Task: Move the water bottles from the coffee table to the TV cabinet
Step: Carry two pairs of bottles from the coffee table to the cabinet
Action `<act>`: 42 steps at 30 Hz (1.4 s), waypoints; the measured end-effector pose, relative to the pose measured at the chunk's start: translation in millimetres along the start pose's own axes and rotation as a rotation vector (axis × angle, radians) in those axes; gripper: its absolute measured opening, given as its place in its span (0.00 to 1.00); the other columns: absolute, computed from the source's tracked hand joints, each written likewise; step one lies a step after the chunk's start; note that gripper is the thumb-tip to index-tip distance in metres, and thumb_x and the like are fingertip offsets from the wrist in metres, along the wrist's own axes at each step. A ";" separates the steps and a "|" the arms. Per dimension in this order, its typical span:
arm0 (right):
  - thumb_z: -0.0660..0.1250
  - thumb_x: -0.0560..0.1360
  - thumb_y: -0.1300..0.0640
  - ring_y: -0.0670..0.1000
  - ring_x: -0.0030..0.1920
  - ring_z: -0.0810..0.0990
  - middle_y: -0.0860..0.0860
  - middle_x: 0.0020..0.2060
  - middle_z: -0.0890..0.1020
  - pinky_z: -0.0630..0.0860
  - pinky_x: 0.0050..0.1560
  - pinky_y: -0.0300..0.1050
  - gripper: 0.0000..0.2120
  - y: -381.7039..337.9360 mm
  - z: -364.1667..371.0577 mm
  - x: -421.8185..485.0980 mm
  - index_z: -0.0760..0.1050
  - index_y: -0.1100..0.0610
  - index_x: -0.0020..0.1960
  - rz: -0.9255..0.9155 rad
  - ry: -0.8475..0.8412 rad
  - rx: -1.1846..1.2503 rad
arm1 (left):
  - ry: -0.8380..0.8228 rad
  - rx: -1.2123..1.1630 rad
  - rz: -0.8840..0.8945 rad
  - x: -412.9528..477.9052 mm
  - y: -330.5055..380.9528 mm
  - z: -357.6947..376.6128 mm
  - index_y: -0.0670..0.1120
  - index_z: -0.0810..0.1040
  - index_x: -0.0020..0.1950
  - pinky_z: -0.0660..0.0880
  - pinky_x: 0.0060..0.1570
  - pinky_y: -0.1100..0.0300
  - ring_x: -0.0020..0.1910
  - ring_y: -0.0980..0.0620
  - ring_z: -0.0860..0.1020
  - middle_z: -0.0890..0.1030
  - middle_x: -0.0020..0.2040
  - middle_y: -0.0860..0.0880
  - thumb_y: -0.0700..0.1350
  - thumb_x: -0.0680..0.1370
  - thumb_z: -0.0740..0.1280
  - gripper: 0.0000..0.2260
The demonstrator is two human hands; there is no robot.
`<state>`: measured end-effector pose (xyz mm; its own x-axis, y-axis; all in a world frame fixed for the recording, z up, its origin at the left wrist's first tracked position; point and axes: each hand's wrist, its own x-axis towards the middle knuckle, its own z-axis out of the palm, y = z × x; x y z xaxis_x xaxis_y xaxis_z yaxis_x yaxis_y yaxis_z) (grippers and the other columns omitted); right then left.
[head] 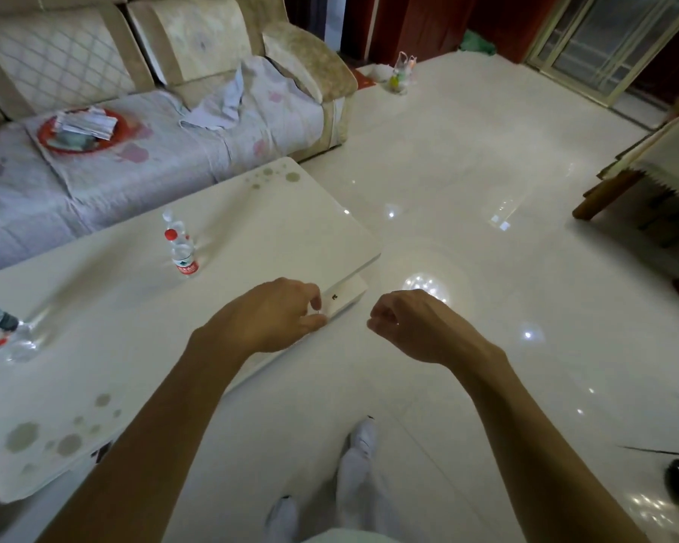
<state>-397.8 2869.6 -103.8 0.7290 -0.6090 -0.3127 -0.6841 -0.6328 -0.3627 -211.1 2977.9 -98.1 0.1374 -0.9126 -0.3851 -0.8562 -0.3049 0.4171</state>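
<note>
Desk [251, 213]: glossy white top, smooth. Bottle [184, 252]: clear plastic, red cap and label. Floor [487, 182]: polished tile, mirror-like glare. Sofa [197, 45]: quilted cloth, matt. Far cabinet leg [600, 194]: wood.

The room is lit evenly and somewhat dimly, with a greenish-white cast over the whole picture. Overhead lamps show as small bright glints scattered across the glossy floor [487, 190], the largest cluster of sparkle lying just beyond the right hand [412, 327]. The white bench [114, 307] also carries a soft sheen and a faint pale streak of reflection. Shadows are weak and diffuse. The wide lens bends straight lines near the frame edges, so the sofa [134, 111] and the glass door [612, 45] lean and curve. The crumpled bottle [1, 333] at the left edge is smeared and blurred, while the standing bottle [183, 252] is only slightly soft.
</note>
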 end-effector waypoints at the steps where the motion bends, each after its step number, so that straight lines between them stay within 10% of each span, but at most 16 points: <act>1: 0.63 0.79 0.50 0.51 0.41 0.80 0.52 0.42 0.82 0.73 0.39 0.41 0.13 4.5 -6.1 9.6 0.79 0.58 0.47 -0.007 -0.002 0.000 | 0.000 0.004 -0.012 9.2 1.0 -3.3 0.50 0.74 0.62 0.75 0.53 0.55 0.51 0.51 0.77 0.79 0.59 0.49 0.56 0.79 0.62 0.16; 21: 0.62 0.79 0.49 0.53 0.54 0.80 0.52 0.55 0.83 0.76 0.54 0.47 0.14 34.8 -89.5 210.6 0.80 0.56 0.56 -0.392 -0.186 -0.136 | 0.111 -0.184 -0.460 110.9 -3.9 -61.4 0.49 0.74 0.62 0.70 0.50 0.62 0.50 0.54 0.77 0.79 0.58 0.50 0.55 0.79 0.61 0.15; 42: 0.62 0.79 0.48 0.52 0.54 0.81 0.50 0.54 0.83 0.77 0.56 0.49 0.13 -134.0 -39.3 416.5 0.80 0.55 0.56 -0.483 -0.382 -0.325 | 0.247 -0.346 -0.651 134.7 -249.8 -112.7 0.49 0.76 0.59 0.72 0.52 0.59 0.52 0.48 0.80 0.81 0.58 0.48 0.56 0.78 0.63 0.15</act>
<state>-3.4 2681.9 -151.0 0.8695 -0.0496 -0.4914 -0.2096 -0.9379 -0.2764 77.4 2900.4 -161.3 0.7015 -0.5422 -0.4625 -0.3664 -0.8310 0.4185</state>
